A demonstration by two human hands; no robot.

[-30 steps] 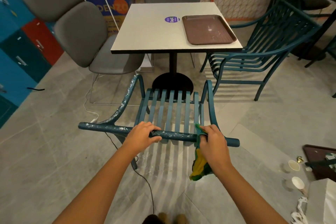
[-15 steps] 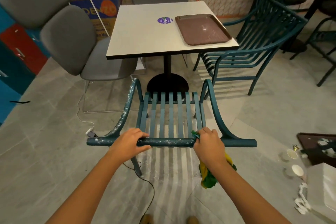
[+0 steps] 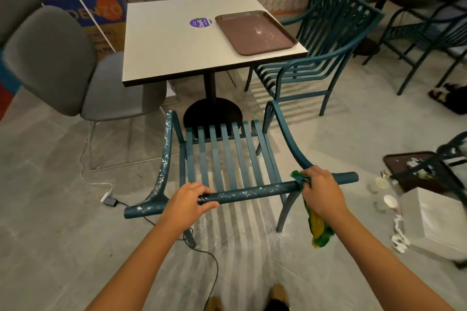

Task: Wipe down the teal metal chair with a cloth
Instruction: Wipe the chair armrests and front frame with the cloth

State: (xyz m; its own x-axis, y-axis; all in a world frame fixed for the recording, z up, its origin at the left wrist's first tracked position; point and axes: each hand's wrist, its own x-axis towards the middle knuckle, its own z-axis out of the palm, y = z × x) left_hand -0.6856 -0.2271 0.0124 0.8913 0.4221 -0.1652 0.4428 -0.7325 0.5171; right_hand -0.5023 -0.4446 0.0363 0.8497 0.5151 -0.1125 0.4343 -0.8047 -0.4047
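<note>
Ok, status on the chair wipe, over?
Left hand grips top rail. Right hand holds cloth wrapped on rail's right end. White specks on rail middle and left armrest. Nothing in the way.

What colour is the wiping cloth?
Green and yellow cloth, clearest in the head view, hanging below the right hand.

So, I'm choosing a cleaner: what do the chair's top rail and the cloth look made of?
The top rail looks like painted metal tube: teal, semi-matte, flecked with white residue. The cloth looks like soft fabric, green and yellow: it hangs limp below the right hand; exact fibre unclear.
</note>
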